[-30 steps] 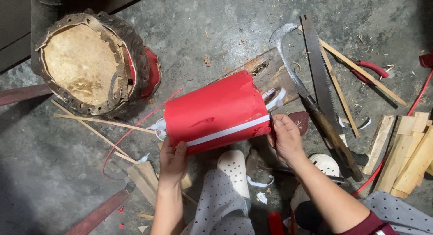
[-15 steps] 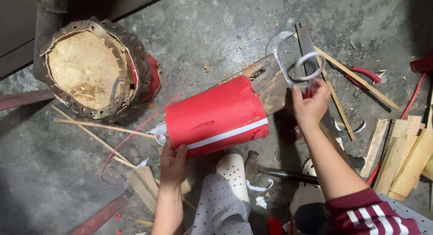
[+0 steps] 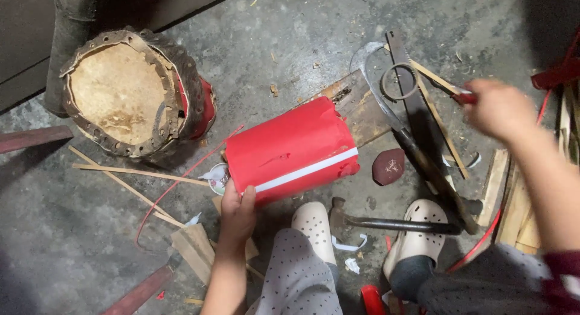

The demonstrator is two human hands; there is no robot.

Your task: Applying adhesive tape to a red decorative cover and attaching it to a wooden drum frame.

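My left hand [image 3: 237, 211] grips the red cylinder's [image 3: 292, 150] near end on the floor [image 3: 290, 43]; my blurred right hand [image 3: 498, 109] closes around a red-handled tool [image 3: 464, 98].

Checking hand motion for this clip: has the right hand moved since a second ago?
Yes. The right hand has left the red cylinder and gone up and right, past the saw blade, to a red-handled tool.

Red cylinder [image 3: 291, 150] under my left hand [image 3: 237, 213], one white stripe along it. My right hand [image 3: 499, 108] on red-handled tool [image 3: 465, 98]. Drum [image 3: 130, 92]: tan skin, brown studded rim, red body. Cream clogs [image 3: 421, 230]; grey trousers [image 3: 297, 279], dark dots. Maroon sleeve [image 3: 562, 272].
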